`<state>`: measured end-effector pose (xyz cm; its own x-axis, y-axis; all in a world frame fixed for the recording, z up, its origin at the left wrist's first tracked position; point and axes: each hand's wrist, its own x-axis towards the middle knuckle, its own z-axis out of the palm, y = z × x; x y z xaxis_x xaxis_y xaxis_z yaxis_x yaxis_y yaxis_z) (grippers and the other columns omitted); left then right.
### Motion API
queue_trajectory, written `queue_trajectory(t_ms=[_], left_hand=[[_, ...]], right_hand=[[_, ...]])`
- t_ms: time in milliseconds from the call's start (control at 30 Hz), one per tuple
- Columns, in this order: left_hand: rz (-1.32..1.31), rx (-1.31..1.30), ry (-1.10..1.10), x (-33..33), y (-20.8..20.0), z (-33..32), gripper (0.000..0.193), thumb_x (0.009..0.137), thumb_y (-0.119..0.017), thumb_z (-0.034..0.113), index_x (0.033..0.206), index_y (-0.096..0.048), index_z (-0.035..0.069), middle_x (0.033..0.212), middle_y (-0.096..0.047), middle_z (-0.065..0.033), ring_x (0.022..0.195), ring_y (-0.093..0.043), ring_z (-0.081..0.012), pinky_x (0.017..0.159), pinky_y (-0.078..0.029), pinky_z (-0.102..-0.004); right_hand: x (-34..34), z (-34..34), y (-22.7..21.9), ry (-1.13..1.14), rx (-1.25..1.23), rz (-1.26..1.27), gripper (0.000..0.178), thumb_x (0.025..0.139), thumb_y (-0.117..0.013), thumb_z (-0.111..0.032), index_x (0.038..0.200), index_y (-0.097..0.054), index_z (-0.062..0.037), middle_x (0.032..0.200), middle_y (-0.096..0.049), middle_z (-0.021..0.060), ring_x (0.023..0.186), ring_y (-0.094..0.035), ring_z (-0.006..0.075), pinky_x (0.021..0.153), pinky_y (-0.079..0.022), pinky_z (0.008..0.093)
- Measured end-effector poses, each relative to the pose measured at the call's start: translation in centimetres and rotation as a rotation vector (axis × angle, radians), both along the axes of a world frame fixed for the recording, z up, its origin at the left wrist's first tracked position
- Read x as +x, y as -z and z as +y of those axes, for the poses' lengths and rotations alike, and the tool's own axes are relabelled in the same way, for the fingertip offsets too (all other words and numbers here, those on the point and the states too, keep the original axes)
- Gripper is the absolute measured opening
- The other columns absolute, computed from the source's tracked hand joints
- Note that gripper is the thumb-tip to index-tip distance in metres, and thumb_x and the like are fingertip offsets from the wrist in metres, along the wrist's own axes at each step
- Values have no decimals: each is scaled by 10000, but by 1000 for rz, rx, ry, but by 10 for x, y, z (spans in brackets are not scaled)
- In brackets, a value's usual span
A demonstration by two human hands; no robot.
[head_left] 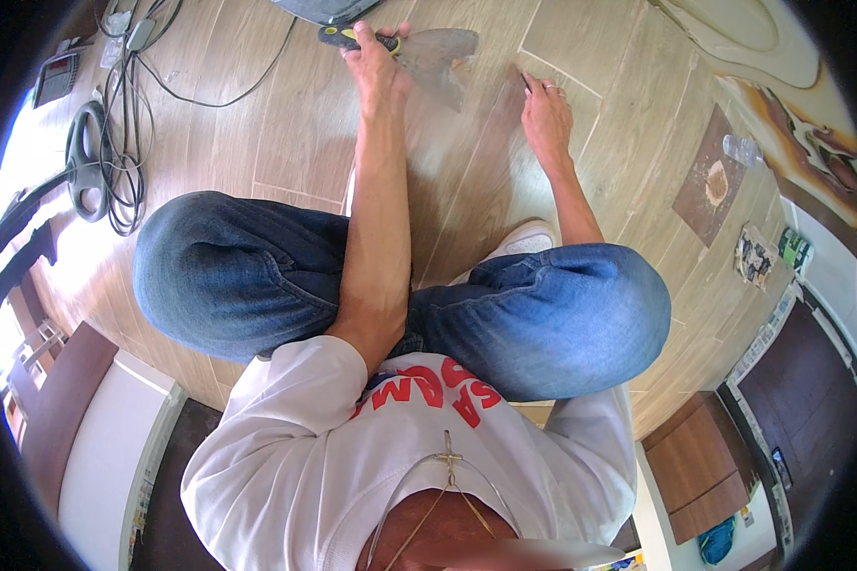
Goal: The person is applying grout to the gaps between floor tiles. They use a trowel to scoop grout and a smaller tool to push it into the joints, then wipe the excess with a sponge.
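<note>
My left hand [377, 68] is closed round the black-and-yellow handle of a wide putty knife [440, 59]. Its broad blade points right, held over the wood-look tile floor [295, 143], and has a smear of filler near its edge. To the right, my right hand [548, 116] is closed, pinching a slim dark tool [527, 84] whose tip points at the floor. Most of that tool is hidden by my fingers, so its kind cannot be made out. Pale tile joints run around and beyond both hands.
Black cables [124, 143] lie at the left beside a dark ring-shaped handle [88, 162]. A dark object [328, 9] stands at the top edge. At the right, a brown board [695, 195] carries a beige heap [717, 183], next to a clear plastic cup [741, 149] and a stained rag [758, 255].
</note>
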<state>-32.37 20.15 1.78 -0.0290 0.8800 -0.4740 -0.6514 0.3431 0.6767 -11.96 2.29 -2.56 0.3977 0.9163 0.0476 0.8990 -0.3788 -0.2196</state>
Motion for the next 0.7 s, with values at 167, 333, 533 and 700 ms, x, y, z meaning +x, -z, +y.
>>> queue_trajectory(t_ms=[167,333,533,700], left_hand=[[-9,-13,-44,1,1,1,260,1095,-485,254,1265,-354,107,885,-554,-98,797,-669,-279,791,-614,-459],[-79,-71,-68,0,5,4,231,1099,-475,237,1239,-377,82,892,-546,-97,777,-637,-257,805,-631,-452],[-340,-376,-149,12,31,-2,252,1113,-466,294,1196,-410,63,968,-506,-94,859,-586,-269,867,-630,-517],[-389,-483,-190,22,3,-10,239,1121,-434,307,1076,-433,72,940,-498,-86,821,-561,-242,857,-629,-527]], right_hand=[[-17,-4,-10,-153,-98,61,331,1011,-562,-161,1320,-668,-107,1194,-670,134,1099,-644,343,929,-531,451],[-7,-14,-40,-72,127,520,308,1022,-562,-165,1288,-666,-48,1262,-652,193,1153,-622,374,977,-509,468],[-32,-5,-86,-191,552,497,369,953,-598,-33,1305,-691,-90,1247,-659,155,1127,-625,358,979,-505,426],[-36,-20,-66,-296,491,177,496,858,-640,57,1301,-715,-153,1242,-665,85,1122,-635,308,1001,-490,419]])
